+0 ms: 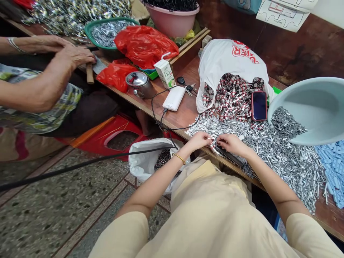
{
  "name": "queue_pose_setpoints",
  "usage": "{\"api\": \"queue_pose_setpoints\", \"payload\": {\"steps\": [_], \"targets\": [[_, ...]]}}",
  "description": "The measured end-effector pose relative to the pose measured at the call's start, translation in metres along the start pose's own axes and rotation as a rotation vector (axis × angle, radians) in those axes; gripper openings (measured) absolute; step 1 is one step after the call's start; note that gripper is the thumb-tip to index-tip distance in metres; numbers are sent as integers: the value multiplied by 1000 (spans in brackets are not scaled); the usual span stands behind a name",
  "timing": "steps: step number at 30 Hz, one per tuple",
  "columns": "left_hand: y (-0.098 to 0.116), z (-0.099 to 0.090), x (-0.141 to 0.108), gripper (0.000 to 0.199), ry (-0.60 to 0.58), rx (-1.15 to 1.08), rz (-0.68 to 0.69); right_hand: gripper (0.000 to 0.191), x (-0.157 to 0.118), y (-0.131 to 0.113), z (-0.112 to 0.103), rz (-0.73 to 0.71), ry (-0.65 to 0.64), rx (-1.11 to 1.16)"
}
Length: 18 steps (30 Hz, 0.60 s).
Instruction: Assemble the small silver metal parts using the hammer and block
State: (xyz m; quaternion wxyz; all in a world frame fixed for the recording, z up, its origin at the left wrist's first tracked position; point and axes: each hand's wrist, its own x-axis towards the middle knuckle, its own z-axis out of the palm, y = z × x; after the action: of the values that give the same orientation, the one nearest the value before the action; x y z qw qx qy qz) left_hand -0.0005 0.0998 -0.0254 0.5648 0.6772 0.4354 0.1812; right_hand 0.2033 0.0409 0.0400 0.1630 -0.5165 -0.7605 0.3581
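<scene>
At the front edge of the table, my left hand (201,139) is closed in a pinch on a small metal piece too tiny to name. Just to its right, my right hand (230,142) has its fingers pressed together; what they hold is hidden. Below the fingertips hangs a red-and-silver part (212,152). A dark bar (229,156) lies along the edge under my right hand. Beyond both hands spreads a pile of small silver metal pieces (279,157). Red-and-silver parts with rings (231,96) spill from a white plastic bag (223,53).
A phone (259,105) rests on the parts beside a tilted pale basin (319,107). Left stand a power bank (174,98) with a cable, keys, a drink carton (165,73) and a metal mug (139,84). A white-lined bin (142,157) sits below. A co-worker's hands (70,53) hold a wooden-handled tool.
</scene>
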Motion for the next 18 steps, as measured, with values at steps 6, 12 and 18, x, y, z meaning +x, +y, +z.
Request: {"api": "queue_pose_setpoints", "payload": {"steps": [6, 12, 18], "targets": [[4, 0, -3, 14, -4, -26, 10, 14, 3, 0, 0, 42, -4, 5], [3, 0, -2, 14, -15, -29, 16, 20, -13, 11, 0, -37, 201, -441], [1, 0, 0, 14, -18, -40, 29, 27, -36, 27, 5, -166, 233, -407]]}}
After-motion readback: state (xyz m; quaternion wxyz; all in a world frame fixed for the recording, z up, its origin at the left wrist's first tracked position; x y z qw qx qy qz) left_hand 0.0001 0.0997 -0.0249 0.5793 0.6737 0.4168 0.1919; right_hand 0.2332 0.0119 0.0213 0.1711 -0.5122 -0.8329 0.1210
